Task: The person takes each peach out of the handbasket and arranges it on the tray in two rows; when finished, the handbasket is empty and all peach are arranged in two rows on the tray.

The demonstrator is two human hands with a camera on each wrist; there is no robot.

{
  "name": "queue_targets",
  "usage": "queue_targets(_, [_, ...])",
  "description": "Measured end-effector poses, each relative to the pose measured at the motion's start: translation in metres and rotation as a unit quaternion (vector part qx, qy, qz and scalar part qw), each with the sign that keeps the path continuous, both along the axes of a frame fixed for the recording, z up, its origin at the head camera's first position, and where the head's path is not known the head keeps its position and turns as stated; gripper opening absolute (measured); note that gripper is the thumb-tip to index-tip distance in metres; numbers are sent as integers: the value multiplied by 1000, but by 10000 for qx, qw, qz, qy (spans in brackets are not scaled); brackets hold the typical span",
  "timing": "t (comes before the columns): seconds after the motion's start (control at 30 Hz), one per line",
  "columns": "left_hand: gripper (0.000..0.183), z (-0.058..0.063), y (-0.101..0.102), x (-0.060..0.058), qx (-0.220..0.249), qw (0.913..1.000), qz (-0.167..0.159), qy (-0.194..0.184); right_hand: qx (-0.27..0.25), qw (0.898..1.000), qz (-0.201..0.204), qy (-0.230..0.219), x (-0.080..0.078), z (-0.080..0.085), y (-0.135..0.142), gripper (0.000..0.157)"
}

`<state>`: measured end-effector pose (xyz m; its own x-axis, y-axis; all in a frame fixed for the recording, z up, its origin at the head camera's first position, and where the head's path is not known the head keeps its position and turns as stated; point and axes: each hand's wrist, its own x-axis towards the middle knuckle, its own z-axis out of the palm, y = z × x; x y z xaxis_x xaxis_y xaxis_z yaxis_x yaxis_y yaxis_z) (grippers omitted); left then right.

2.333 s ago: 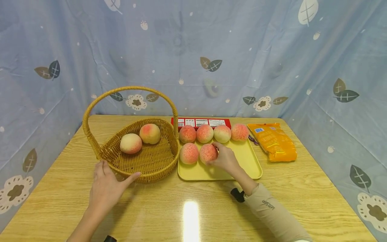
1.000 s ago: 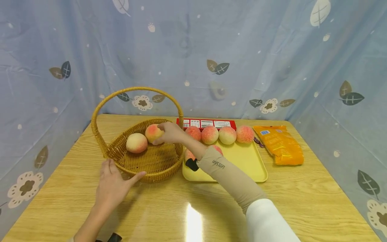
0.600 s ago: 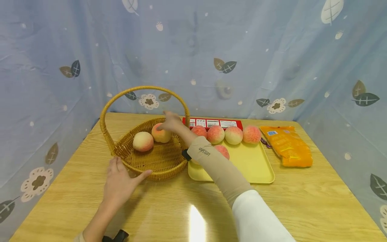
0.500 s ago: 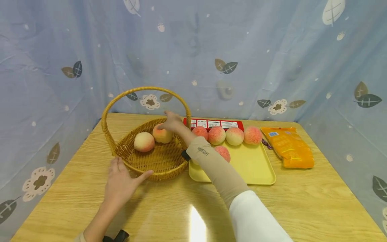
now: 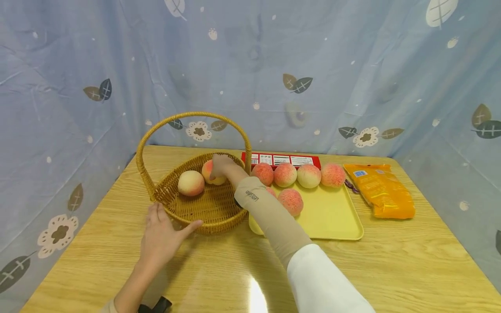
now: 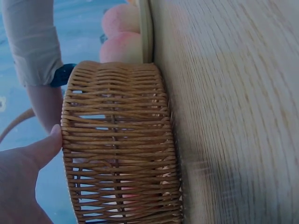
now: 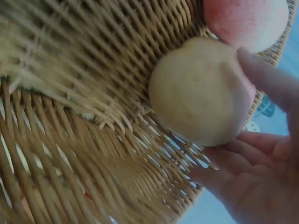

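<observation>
A wicker basket (image 5: 207, 206) with a tall arched handle stands on the table, holding two peaches. My right hand (image 5: 225, 167) reaches under the handle and grips the back peach (image 5: 211, 174). In the right wrist view, the thumb is on this pale peach (image 7: 196, 93) and the fingers lie at its other side. The other peach (image 5: 191, 183) lies to its left. My left hand (image 5: 162, 237) rests against the basket's front left side with the thumb stretched out. In the left wrist view, that thumb touches the wicker rim (image 6: 65, 140).
Right of the basket, a yellow tray (image 5: 332, 219) bears several pink peaches (image 5: 291, 202) in two rows, one partly hidden by the right arm. Behind it lies a red box (image 5: 279, 158). An orange packet (image 5: 381, 191) lies at the right. A patterned curtain encloses the table.
My right hand has left a peach on the tray and moved left into the basket, where it has closed around the back peach. My left hand stays at the basket. The head view has shifted.
</observation>
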<state>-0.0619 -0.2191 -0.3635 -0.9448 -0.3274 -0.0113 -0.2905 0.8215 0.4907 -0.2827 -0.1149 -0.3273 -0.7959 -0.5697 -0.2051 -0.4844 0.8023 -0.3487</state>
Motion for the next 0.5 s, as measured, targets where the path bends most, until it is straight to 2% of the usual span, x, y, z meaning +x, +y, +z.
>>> queue_targets(0.1, [126,0,1,-1,6,10000,-3,20,264,9995,-109,119,-4,-4,0,57])
queue_targets(0.23, [127,0,2,-2,56,10000,18,44,143,9993,-286,200,-7,-5,2,44])
queue_targets(0.4, [129,1,2,-2,72,10000,67,-10,-72,9982,117,587,-7,0,4,25])
queue_targets(0.5, [130,1,1,-1,72,9999,68,-62,-184,9949,323,937,-6,7,3,24])
